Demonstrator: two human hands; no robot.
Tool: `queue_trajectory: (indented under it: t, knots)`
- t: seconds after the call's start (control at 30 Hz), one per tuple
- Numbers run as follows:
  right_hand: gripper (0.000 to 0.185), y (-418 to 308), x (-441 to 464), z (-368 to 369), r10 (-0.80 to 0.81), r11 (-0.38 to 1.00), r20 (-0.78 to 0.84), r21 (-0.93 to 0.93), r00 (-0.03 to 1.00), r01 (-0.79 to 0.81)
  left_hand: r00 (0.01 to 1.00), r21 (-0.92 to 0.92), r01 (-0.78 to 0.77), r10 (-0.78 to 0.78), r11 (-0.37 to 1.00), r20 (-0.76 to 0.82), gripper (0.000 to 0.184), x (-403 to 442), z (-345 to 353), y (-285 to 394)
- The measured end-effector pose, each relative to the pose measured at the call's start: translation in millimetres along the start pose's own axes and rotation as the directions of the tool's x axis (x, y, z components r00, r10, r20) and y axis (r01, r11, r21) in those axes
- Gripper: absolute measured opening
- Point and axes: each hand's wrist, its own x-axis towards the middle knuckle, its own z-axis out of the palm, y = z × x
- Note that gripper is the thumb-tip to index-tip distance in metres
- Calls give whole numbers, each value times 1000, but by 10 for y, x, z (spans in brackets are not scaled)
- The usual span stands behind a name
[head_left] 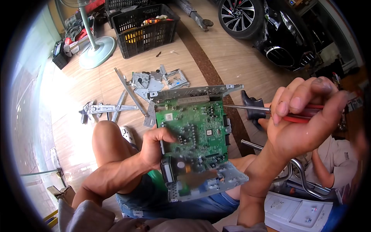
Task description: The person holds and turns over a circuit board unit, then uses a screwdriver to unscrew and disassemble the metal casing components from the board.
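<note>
A green circuit board in an open metal frame is held up over the lap. My left hand grips its left edge, the thumb lying over the board. A screwdriver with a red handle and a long metal shaft is in my right hand, fingers closed round the handle. The shaft points left, and its tip appears at the board's upper right edge; whether it touches cannot be made out. A bent metal panel forms the near side of the unit.
Loose metal parts and a metal bracket lie on the floor ahead. Behind them stand a black crate and a fan base. A car wheel is at the back; another person sits at right.
</note>
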Motion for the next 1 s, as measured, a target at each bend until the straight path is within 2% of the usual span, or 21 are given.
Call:
queue_trajectory:
  t: [0.13,0.43,0.7,0.8,1.0]
  knots:
    - [46,13,-23,18,38,999,-67,-26,997,-40,999,2,-26,26,1000,28,55,-17,5,17]
    - [47,87,-37,25,29,999,-33,-19,999,-30,999,32,-43,43,999,-15,52,8,-21,-17]
    - [46,133,-37,53,51,998,-70,-26,996,-53,999,29,-46,47,999,-25,51,4,-31,-9]
    - [46,149,-38,55,56,997,-89,-44,994,-60,1000,30,-17,17,999,14,52,-5,-57,15]
    - [46,158,-40,75,63,994,-107,-77,992,-71,998,-7,-57,58,998,34,52,-10,9,8]
